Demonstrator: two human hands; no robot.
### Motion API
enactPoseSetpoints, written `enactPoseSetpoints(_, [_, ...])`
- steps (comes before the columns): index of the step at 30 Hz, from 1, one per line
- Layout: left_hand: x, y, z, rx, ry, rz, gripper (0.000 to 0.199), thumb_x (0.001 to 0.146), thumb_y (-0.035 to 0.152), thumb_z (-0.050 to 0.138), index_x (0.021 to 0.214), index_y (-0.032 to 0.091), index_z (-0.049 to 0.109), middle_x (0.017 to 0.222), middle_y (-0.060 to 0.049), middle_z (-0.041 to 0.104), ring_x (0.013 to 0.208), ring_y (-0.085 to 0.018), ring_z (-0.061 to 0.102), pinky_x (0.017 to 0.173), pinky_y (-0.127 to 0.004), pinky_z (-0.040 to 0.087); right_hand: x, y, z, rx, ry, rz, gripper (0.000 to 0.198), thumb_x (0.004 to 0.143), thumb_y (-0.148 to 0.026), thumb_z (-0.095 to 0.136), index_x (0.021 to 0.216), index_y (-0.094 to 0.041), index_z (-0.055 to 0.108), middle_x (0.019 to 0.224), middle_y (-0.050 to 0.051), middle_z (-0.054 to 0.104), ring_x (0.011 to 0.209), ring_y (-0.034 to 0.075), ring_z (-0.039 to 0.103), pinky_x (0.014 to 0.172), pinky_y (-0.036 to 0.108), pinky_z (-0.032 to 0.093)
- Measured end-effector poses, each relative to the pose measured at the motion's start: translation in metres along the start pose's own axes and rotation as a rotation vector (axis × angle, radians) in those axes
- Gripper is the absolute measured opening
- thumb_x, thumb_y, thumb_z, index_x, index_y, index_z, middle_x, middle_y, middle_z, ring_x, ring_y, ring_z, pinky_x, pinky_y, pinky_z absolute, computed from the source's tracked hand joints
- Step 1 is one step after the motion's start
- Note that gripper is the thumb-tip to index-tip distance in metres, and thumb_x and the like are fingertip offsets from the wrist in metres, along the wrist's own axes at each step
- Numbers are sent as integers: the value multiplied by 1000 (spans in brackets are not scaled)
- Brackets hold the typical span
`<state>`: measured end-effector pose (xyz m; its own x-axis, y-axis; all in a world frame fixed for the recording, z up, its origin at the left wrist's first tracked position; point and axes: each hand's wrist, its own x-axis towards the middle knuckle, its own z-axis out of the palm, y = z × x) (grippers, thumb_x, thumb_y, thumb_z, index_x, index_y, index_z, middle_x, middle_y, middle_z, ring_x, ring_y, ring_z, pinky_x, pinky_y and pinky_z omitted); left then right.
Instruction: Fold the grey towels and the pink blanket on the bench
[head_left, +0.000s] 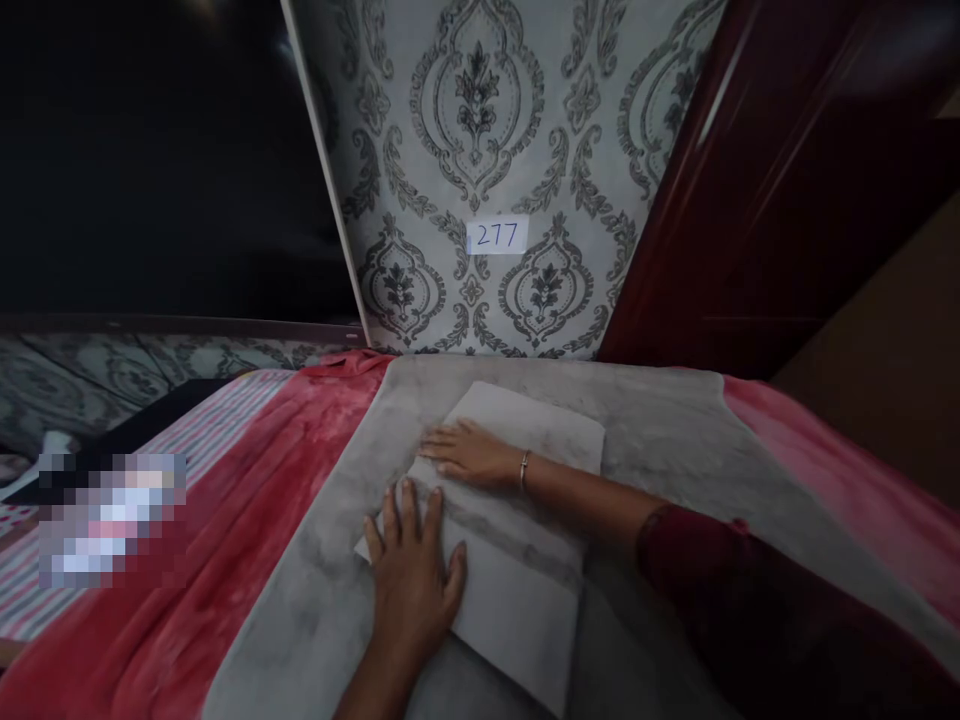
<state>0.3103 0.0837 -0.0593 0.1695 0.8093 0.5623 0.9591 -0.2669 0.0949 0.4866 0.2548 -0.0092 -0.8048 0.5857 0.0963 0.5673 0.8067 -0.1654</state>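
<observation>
Flatly, left grip [409, 560] and right grip [472, 455] spread over the pale sheet [491, 565], its lower panel [517, 620] slanting lengthwise down-right.

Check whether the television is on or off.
It looks off: the television is black, with no picture on the part in view.

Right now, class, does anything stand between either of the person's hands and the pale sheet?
Nothing visible does. The left hand and right hand both appear to rest directly on the pale sheet, fingers spread.
</observation>
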Motion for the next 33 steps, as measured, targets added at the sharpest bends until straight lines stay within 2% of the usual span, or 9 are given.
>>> enactPoseSetpoints(3, [-2, 0, 4, 23, -75, -2, 56, 93, 37, 53, 146, 18, 57, 161, -24, 36, 148, -47, 32, 113, -70, 29, 12, 10, 6, 11, -57, 96, 54, 107, -47, 36, 157, -27, 42, 163, 8, 37, 152, 26, 28, 123, 54, 18])
enactPoseSetpoints(10, [-5, -5, 6, 31, -114, -7, 59, 93, 37, 54, 150, 21, 53, 165, -19, 31, 151, -44, 26, 115, -67, 28, 31, 83, -1, -36, -19, 404, 52, 107, -42, 32, 157, -33, 42, 166, 3, 31, 154, 27, 23, 123, 56, 19])
enactPoseSetpoints(14, [-5, -6, 9, 9, -104, 11, 61, 93, 38, 55, 152, 22, 50, 165, -20, 31, 150, -45, 27, 112, -68, 30, 35, 92, -6, -1, 1, 558, 54, 107, -40, 27, 159, -31, 37, 168, 3, 25, 154, 28, 21, 121, 57, 23])
enactPoseSetpoints(19, [1, -7, 7, -73, -99, -17, 58, 94, 39, 53, 148, 17, 55, 162, -24, 35, 148, -48, 29, 111, -71, 30, 23, 69, -29, -19, 8, 570, 56, 107, -43, 33, 160, -25, 37, 169, 9, 20, 156, 29, 14, 123, 55, 19])
enactPoseSetpoints(23, [7, -8, -3, -90, -36, -3, 52, 96, 36, 50, 143, 16, 59, 160, -23, 39, 150, -46, 28, 113, -72, 25, -30, 15, -34, -26, 42, 326, 58, 106, -53, 39, 160, -31, 35, 169, 8, 20, 156, 30, 12, 123, 59, 13])
enactPoseSetpoints(25, [6, -2, -8, -114, 11, 94, 49, 97, 34, 50, 142, 18, 59, 159, -21, 42, 152, -42, 27, 117, -70, 22, -67, -17, -26, 9, 58, 202, 59, 106, -56, 39, 160, -34, 34, 170, 7, 19, 157, 29, 10, 123, 59, 11])
enactPoseSetpoints(28, [-3, 16, -11, -206, -45, 378, 54, 97, 33, 49, 148, 16, 52, 156, -17, 48, 150, -32, 36, 122, -56, 25, -115, -50, -9, 63, 46, 129, 59, 106, -57, 38, 160, -35, 34, 169, 6, 21, 157, 29, 11, 123, 59, 9])
enactPoseSetpoints(30, [-11, 30, -8, -228, -98, 492, 60, 97, 34, 49, 152, 10, 45, 156, -18, 49, 149, -29, 38, 123, -52, 26, -134, -52, -1, 72, 19, 135, 59, 106, -57, 39, 160, -34, 34, 169, 6, 23, 156, 29, 14, 124, 58, 8])
enactPoseSetpoints(33, [-22, 43, -3, -180, -114, 492, 63, 98, 34, 48, 155, 9, 40, 159, -20, 43, 151, -32, 33, 123, -56, 21, -140, -25, 3, 26, 11, 227, 60, 106, -55, 39, 161, -32, 32, 169, 4, 21, 156, 28, 13, 125, 55, 7])
